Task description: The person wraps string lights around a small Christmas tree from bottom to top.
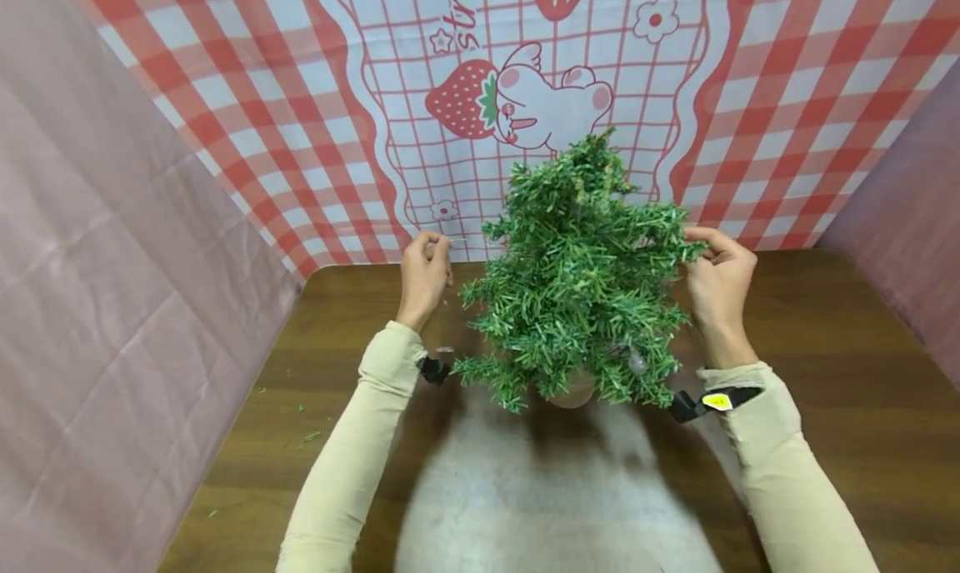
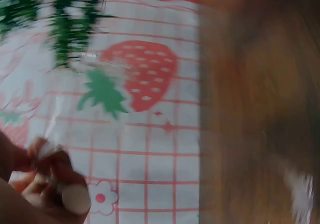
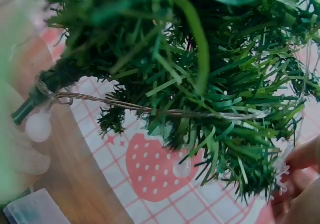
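A small artificial Christmas tree stands between the two hands. On its left, my left hand pinches a thin clear light string that runs towards the branches. A round white bulb shows by those fingers in the left wrist view. At the tree's right side, my right hand has thumb and finger together at the branch tips, pinching a clear piece of the light string. Another white bulb hangs beside the green trunk, where wire is wrapped round. A bulb also sits among the lower branches.
The tree rises from a brown wooden table. Behind hangs a red-and-white checked cloth with strawberries, and a pink cloth borders the left. Green needle scraps lie on the table. A pale box shows low in the right wrist view.
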`<state>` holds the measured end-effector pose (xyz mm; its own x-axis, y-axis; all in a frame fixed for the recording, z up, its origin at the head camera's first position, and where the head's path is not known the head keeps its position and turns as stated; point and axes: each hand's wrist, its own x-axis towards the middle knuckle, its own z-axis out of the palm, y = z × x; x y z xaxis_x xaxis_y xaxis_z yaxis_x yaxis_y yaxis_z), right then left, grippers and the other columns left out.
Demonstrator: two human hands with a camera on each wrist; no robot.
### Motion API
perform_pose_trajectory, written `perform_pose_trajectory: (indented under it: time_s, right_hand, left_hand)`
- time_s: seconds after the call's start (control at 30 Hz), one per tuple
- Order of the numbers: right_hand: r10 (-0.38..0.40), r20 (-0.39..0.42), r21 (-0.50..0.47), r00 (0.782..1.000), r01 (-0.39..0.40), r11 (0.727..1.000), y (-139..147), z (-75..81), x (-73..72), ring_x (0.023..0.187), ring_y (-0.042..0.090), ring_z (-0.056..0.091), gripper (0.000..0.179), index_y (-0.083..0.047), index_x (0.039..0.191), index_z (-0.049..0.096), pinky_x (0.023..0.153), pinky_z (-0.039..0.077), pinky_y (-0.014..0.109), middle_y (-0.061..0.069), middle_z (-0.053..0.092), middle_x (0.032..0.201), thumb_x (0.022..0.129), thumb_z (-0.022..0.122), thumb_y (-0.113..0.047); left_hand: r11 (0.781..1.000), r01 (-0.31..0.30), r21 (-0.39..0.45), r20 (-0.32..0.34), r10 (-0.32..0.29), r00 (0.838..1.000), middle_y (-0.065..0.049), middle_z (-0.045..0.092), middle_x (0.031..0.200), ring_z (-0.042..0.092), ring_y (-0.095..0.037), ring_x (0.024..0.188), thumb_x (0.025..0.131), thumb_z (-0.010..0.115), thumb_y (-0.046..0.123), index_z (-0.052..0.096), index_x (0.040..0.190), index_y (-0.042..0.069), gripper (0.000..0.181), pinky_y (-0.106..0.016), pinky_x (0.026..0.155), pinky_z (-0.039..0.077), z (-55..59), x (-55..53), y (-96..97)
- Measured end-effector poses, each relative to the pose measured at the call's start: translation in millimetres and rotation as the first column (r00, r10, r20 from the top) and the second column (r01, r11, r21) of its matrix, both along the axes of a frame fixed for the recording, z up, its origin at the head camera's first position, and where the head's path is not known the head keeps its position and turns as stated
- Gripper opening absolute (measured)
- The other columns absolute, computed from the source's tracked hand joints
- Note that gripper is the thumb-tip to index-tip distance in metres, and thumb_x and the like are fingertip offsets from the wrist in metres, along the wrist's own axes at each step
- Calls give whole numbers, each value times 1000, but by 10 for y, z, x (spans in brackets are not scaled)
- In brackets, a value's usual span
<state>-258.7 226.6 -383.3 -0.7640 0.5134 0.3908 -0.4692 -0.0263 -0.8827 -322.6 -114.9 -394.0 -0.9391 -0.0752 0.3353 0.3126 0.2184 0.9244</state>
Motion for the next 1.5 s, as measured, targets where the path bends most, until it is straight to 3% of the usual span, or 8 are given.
perform_pose_trajectory:
  time_s: [0.1,0.2,0.47,0.73,0.97,1.1,1.27,1.5]
  right_hand:
    - [18,136,57,991,-26,998,-6,69,-21,30,2,37,49,-14,79,70,30,28,19,-6,52,45,80,37,22]
    - [-40,150,59,988,31,998,-43,93,-51,29,3,36,46,-14,80,70,30,28,20,-7,50,44,81,38,20]
    - [-143,-54,112,988,148,983,-39,27,-32,37,-1,23,40,8,94,74,39,21,14,-9,43,46,80,38,20]
    - [174,69,89,982,-180,980,-41,-18,127,29,7,31,37,-4,56,44,32,21,24,-4,43,41,88,51,13]
    - [351,19,3,936,-351,936,-20,-34,262,42,3,40,37,-5,62,41,40,31,19,-7,44,51,93,55,9]
    - [326,31,83,945,-328,941,6,-13,336,57,4,60,23,2,74,54,58,50,15,-4,64,66,96,61,1]
    - [115,82,374,990,-138,917,43,65,445,52,6,40,24,4,80,51,51,34,20,-5,45,61,97,62,-7]
    - [-5,97,490,995,-43,871,97,250,643,83,2,56,19,-9,116,68,69,41,16,-13,63,92,97,63,-10]
  left_hand:
    - [971,61,-232,24,-57,998,-18,61,61,57,-31,45,105,47,12,61,104,-6,23,-23,38,41,7,-81,79]
    - [961,113,-253,57,-101,993,-14,62,59,56,-22,40,105,44,12,59,106,-8,25,-31,38,46,68,-151,128]
    - [992,84,98,-16,-83,996,-9,57,55,48,-15,36,105,45,11,55,102,-3,17,-32,35,45,205,-55,10]
    - [980,49,190,-10,-48,999,-2,52,53,40,-8,35,105,51,17,54,100,-1,19,-23,30,31,89,322,-327]
    - [897,120,426,17,-141,990,-1,52,56,43,-8,41,106,47,14,54,101,3,14,-18,36,32,110,756,-440]
    - [847,236,477,39,-288,957,-3,58,65,51,-11,47,107,45,18,50,107,5,14,-20,42,43,167,929,-421]
    - [766,418,488,14,-486,874,-9,68,81,66,-17,64,109,40,17,40,115,2,17,-28,62,57,270,1025,-363]
    - [725,502,472,32,-583,812,-12,72,90,72,-25,77,109,38,17,41,113,7,11,-31,69,58,412,1159,-311]
